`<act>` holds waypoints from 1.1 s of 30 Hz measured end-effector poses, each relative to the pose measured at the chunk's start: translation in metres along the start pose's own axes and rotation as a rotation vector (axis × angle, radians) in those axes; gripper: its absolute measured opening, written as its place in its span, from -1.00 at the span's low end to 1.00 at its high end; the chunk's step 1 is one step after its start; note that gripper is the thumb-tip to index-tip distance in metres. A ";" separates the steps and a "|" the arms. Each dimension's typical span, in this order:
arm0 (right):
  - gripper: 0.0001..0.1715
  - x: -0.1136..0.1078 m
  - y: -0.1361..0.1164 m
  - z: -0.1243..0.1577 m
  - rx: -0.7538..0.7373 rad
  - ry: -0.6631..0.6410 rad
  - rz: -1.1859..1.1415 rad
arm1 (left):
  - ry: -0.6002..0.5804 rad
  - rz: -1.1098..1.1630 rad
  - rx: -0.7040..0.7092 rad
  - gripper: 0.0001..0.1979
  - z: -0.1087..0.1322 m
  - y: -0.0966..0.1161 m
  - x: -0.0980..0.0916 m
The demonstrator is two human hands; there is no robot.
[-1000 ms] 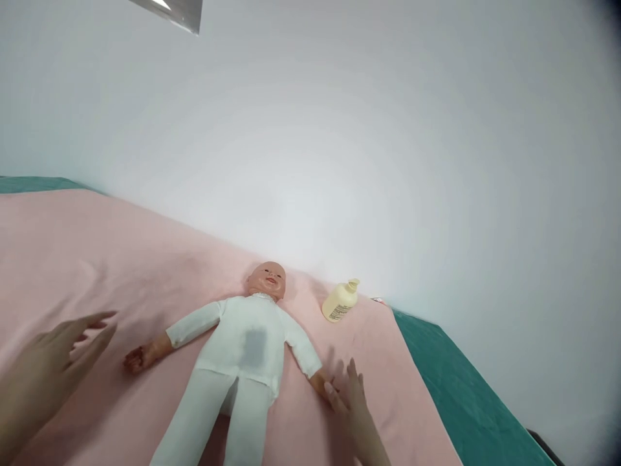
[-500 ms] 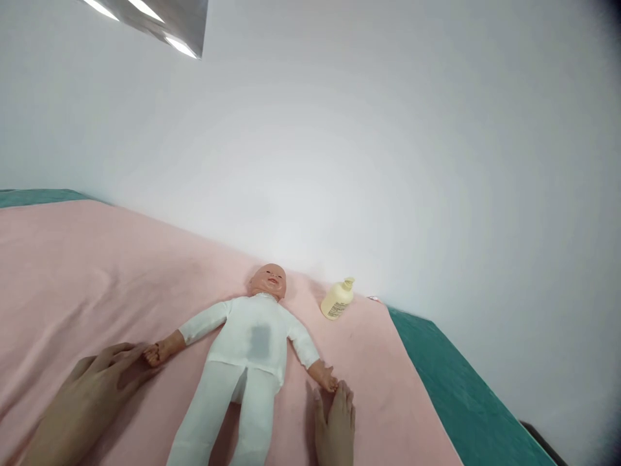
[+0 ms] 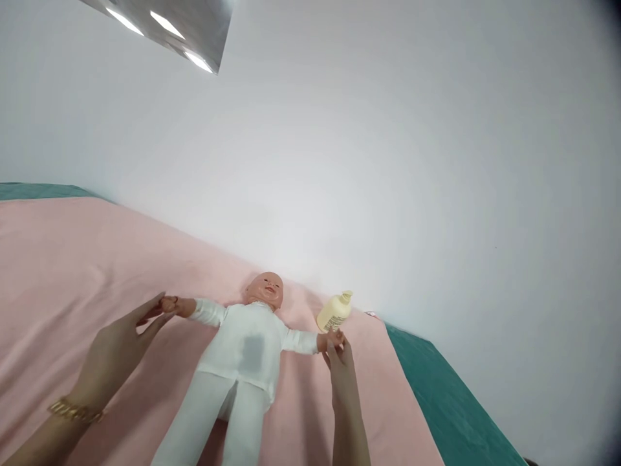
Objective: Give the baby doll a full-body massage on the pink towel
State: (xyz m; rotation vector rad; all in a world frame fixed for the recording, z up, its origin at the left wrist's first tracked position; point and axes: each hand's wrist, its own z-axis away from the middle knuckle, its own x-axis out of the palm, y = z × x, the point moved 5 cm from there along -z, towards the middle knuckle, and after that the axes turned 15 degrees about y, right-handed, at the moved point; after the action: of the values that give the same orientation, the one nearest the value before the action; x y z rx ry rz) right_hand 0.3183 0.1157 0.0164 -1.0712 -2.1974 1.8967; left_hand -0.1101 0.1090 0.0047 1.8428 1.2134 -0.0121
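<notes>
A baby doll (image 3: 252, 346) in a white top and white trousers lies on its back on a pink blanket (image 3: 136, 252). A grey patch marks the front of its top. With thumb and fingers, my left hand (image 3: 123, 340) pinches the doll's hand on the left side and holds that arm out. My right hand (image 3: 343, 366) grips the doll's other hand, which is raised off the blanket and casts a shadow below. A gold bracelet (image 3: 75, 410) circles my left wrist. The doll's feet are out of frame.
Just beyond my right hand stands a pale yellow pump bottle (image 3: 334, 310). Teal fabric (image 3: 446, 388) shows past the blanket's right edge and at the far left. A white wall (image 3: 369, 162) rises right behind the doll's head, with a shiny panel (image 3: 194, 32) high up.
Both my hands have moved up from the blanket and taken hold of the doll's hands. The doll's arms have risen from slanting downward to stretching out sideways.
</notes>
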 end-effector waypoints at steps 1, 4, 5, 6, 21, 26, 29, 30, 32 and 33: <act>0.01 0.002 -0.008 -0.004 0.035 0.019 -0.070 | -0.002 -0.007 -0.021 -0.58 -0.004 0.012 0.003; -0.10 0.018 -0.042 -0.014 0.004 -0.004 -0.169 | -0.034 0.017 -0.112 -0.51 -0.015 0.045 0.014; -0.16 0.024 -0.054 -0.015 -0.033 -0.038 -0.192 | -0.042 0.042 -0.088 -0.51 -0.018 0.056 0.020; -0.23 0.029 -0.066 -0.014 -0.070 -0.089 -0.216 | -0.044 0.091 -0.025 -0.51 -0.019 0.067 0.027; -0.48 0.082 -0.090 0.044 -0.445 -0.604 -0.008 | -0.161 0.539 0.844 -0.55 0.038 0.118 0.054; -0.47 0.077 -0.076 0.048 -0.332 -0.565 -0.038 | -0.190 0.547 0.908 -0.63 0.043 0.121 0.058; -0.29 0.078 -0.070 0.052 -0.282 -0.569 0.010 | -0.196 0.537 0.969 -0.63 0.051 0.119 0.064; -0.22 0.078 -0.068 0.052 -0.280 -0.567 0.030 | -0.182 0.527 0.983 -0.63 0.053 0.118 0.065; -0.14 0.080 -0.067 0.053 -0.290 -0.565 0.048 | -0.158 0.512 0.991 -0.62 0.055 0.117 0.067; -0.16 0.081 -0.067 0.053 -0.297 -0.566 0.042 | -0.155 0.513 0.988 -0.60 0.055 0.117 0.067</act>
State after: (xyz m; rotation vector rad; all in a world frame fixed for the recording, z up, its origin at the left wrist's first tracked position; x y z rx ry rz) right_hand 0.2021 0.1120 0.0311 -0.6574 -2.8449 2.1444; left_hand 0.0342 0.1073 0.0199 2.8930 0.5973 -0.5397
